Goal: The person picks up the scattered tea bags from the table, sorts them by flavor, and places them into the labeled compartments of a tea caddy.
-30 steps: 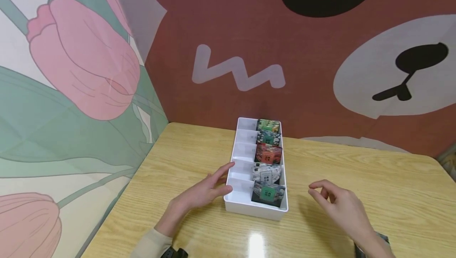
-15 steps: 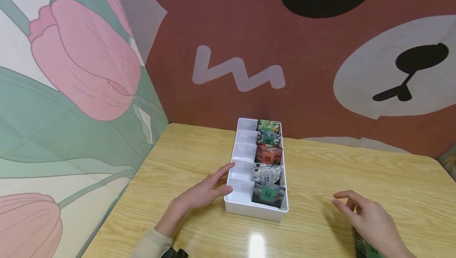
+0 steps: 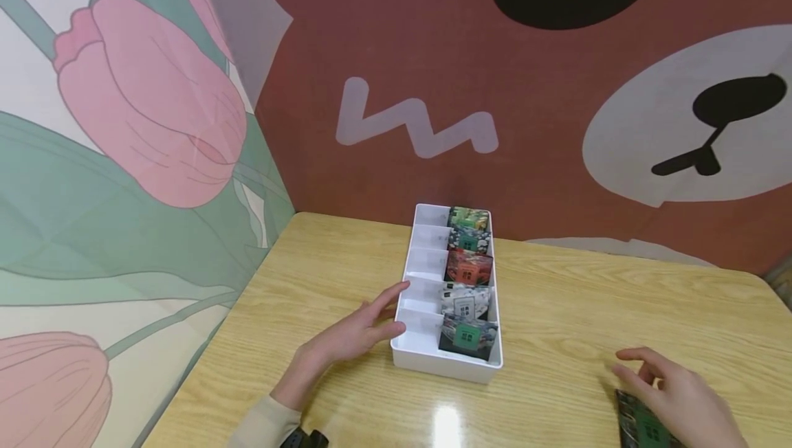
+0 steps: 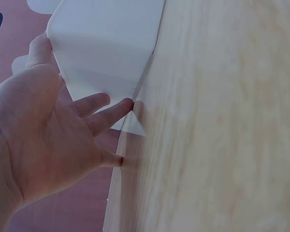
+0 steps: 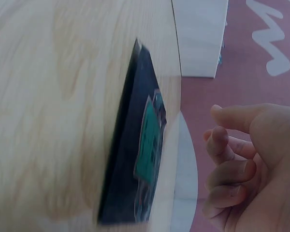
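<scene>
A long white divided box (image 3: 442,369) stands on the table, its slots running away from me. Small packets sit along its right side: a dark one with a green label (image 3: 467,337) in front, then a white packet (image 3: 465,302), a red packet (image 3: 469,268) and others behind. My left hand (image 3: 349,331) touches the box's left side with fingers spread and thumb at the rim; in the left wrist view its fingertips lie beside the wall. My right hand (image 3: 687,393), empty with fingers loosely bent, hovers over a dark packet with a green label (image 5: 147,140) lying on the table.
The wooden table (image 3: 557,317) ends at the back against a red wall hanging (image 3: 532,91) with a cartoon face. A flower-printed wall hanging (image 3: 148,104) borders the table on the left.
My right hand has moved right and toward me, from beside the box to over the dark packet on the table. The left hand has stayed at the box.
</scene>
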`<state>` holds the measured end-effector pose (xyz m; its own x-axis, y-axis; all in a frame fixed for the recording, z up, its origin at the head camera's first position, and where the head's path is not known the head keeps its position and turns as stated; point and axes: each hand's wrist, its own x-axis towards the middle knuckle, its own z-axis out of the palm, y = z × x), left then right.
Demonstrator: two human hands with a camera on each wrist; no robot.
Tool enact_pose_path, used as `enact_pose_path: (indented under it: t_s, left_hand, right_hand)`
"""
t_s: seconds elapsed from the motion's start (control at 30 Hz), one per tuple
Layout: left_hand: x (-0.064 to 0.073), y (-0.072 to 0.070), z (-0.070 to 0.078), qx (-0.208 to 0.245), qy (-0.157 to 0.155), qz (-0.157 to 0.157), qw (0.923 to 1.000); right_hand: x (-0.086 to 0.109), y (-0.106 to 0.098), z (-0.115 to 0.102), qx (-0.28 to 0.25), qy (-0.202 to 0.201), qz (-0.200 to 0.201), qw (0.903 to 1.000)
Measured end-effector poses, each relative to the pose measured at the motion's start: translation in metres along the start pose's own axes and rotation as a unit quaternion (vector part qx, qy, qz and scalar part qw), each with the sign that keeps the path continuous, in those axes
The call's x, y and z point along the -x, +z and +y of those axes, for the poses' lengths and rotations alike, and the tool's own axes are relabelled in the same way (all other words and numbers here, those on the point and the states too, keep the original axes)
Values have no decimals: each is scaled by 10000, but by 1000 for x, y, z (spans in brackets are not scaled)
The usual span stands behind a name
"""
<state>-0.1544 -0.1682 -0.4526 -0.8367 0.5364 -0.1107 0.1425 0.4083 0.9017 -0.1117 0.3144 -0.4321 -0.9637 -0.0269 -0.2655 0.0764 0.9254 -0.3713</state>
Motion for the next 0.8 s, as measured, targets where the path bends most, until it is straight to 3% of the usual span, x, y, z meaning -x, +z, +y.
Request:
enact_pose_path:
  t_s: [0.57, 0.8]
  left_hand:
    - [-1, -3, -2, -5, 65, 14, 10000]
    - [-2, -2, -1, 50, 27, -30, 10000]
  right_hand:
    - [1, 6, 47, 21, 539, -593, 9968]
    - [0, 18, 67, -82, 944, -892, 9915]
